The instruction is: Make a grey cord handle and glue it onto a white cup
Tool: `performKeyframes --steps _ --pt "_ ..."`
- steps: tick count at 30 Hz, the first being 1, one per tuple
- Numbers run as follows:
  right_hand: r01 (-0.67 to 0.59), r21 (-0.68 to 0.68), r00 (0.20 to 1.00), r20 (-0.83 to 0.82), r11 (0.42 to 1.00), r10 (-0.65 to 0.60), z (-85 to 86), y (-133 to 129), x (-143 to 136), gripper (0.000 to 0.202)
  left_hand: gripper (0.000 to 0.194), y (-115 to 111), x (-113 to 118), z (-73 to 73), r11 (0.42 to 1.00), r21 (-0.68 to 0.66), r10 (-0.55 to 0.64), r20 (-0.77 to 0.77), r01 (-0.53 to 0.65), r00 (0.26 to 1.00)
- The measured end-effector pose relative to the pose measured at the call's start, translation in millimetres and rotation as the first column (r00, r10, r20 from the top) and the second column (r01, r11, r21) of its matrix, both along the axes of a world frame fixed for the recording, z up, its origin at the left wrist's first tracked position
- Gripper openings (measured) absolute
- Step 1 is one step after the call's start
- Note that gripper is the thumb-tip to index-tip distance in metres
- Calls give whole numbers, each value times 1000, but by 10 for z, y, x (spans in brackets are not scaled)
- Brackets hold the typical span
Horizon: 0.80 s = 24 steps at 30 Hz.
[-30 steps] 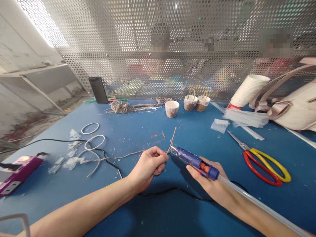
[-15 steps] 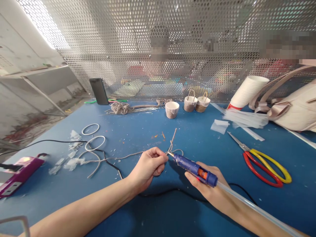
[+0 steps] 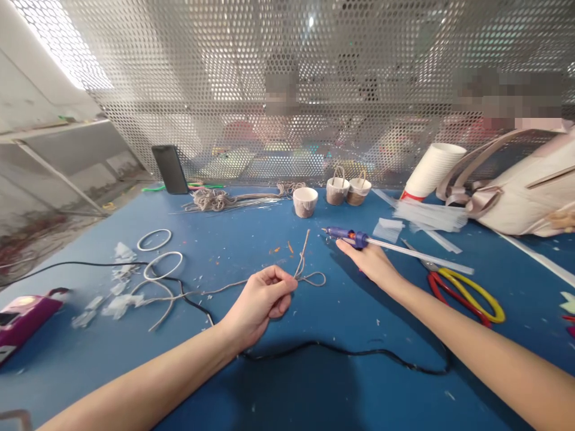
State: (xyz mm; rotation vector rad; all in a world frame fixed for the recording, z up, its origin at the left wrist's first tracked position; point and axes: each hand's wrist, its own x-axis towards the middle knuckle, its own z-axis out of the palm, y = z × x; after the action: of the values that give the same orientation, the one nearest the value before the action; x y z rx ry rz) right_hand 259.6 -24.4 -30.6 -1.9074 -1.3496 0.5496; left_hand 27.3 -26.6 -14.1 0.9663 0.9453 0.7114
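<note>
- at centre, left hand [image 3: 265, 294] pinches twine [image 3: 302, 259]; hold it steady.
- right of centre, right hand [image 3: 372, 261] grips glue gun [image 3: 339, 233]; aim it clear of skin.

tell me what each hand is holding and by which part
The left hand pinches the thin twine beside its loop; the right hand grips the hot glue gun, apparently by its mostly hidden handle.

Pretty bright overall, with blown-out glare upper left and a small hot spot top centre on the mesh panel [image 3: 197, 126]. Soft dark shadow on the desk [image 3: 332, 311], bottom centre. Left hand [image 3: 267, 294] looks crisp enough; edges stretched, background behind the mesh mushy, pixelated patches upper right.
</note>
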Motion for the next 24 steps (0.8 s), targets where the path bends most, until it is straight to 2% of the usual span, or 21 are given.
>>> performKeyframes --steps 3,6,9,12,14,16,19,22,24 --pt "-1 -14 1000 23 1000 2 -28 116 1 35 22 -25 -9 35 999 3 -33 1 33 999" --pt "-27 -10 999 35 1000 28 -26 66 36 31 23 -38 -19 66 999 1 -35 5 35 999" --pt "32 30 998 48 999 -34 -2 -180 108 32 24 -39 -36 85 999 1 -40 11 40 999" --pt "156 204 987 6 967 -160 72 -551 102 31 23 -47 -46 92 998 -3 -60 21 60 998" --pt "78 229 994 -93 970 -58 149 -745 6 25 24 -67 -42 97 997 -15 -80 34 81 996" --pt "-79 221 963 -236 972 132 217 -807 -148 17 26 -98 -32 104 994 -33 -105 57 107 993" --pt "-245 273 816 -460 930 350 244 -650 -390 29 26 -150 -20 127 987 -61 -145 96 151 985" --pt "-326 328 558 -690 887 460 188 -416 -561 39 25 -174 -26 146 980 -76 -174 130 185 976" --pt "-349 347 391 -790 870 472 141 -335 -631 33 24 -163 -40 145 979 -85 -172 146 185 974"
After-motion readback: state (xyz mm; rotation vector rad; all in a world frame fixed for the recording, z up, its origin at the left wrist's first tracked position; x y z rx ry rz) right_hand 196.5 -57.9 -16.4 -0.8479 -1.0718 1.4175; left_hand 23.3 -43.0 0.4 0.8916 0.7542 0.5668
